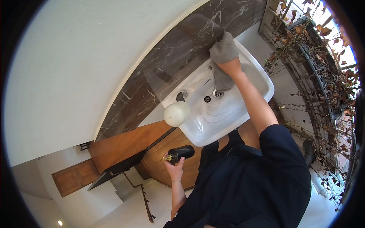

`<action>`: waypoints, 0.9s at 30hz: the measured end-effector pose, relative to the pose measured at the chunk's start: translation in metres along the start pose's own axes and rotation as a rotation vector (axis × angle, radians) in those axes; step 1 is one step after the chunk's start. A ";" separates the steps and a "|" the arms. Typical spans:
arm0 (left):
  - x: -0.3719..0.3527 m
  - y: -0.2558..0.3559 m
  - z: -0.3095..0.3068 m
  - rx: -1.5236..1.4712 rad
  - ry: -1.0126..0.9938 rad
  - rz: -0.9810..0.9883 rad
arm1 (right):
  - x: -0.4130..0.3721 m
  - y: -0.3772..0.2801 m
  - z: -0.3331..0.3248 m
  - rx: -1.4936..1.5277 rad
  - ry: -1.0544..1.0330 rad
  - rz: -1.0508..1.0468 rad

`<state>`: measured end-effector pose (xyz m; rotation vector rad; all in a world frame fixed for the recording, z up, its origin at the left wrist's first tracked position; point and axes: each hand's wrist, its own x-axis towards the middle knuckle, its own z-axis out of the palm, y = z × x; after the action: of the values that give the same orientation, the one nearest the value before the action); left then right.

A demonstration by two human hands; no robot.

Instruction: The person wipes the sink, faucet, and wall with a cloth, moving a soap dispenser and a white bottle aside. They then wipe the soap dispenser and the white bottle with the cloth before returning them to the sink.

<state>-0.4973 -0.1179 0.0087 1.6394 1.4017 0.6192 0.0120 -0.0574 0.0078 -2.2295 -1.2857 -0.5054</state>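
My left hand (175, 170) is wrapped round the neck of a black bottle (184, 152) with a gold-coloured pump top, held to the left of the sink. The bottle lies nearly sideways in the view. A grey cloth (224, 49) covers my right hand, so its fingers are hidden. That hand presses the cloth against the far right corner of the white sink (201, 133), by the dark marble wall. Part of the cloth hangs down into the basin, close to the metal drain (218, 93). Beside the drain is a small black round piece (207, 99).
A white globe (177, 114) overlaps the sink's left edge, near a dark tap (180, 97). Dark veined marble (152, 76) backs the sink. Dry climbing vines (319, 72) line the window side at right. A wooden floor (159, 167) and a handrail (145, 201) show lower left.
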 end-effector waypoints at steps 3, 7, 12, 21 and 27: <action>-0.003 -0.006 0.004 -0.014 -0.004 -0.026 | -0.016 0.013 0.034 0.391 -0.114 0.268; 0.002 -0.004 0.008 0.053 -0.010 -0.022 | -0.011 0.030 0.045 0.867 -0.177 0.464; 0.008 0.000 0.021 0.006 -0.027 -0.022 | -0.020 0.027 0.048 0.916 -0.030 0.569; 0.007 0.005 0.020 0.006 -0.008 -0.011 | 0.004 0.055 0.041 0.710 -0.017 0.528; 0.005 -0.012 0.015 -0.054 0.059 -0.032 | -0.043 0.092 -0.005 1.284 0.434 0.815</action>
<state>-0.4902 -0.1173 -0.0094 1.5651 1.4381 0.6859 0.0719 -0.1280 -0.0344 -1.2093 -0.1917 0.1626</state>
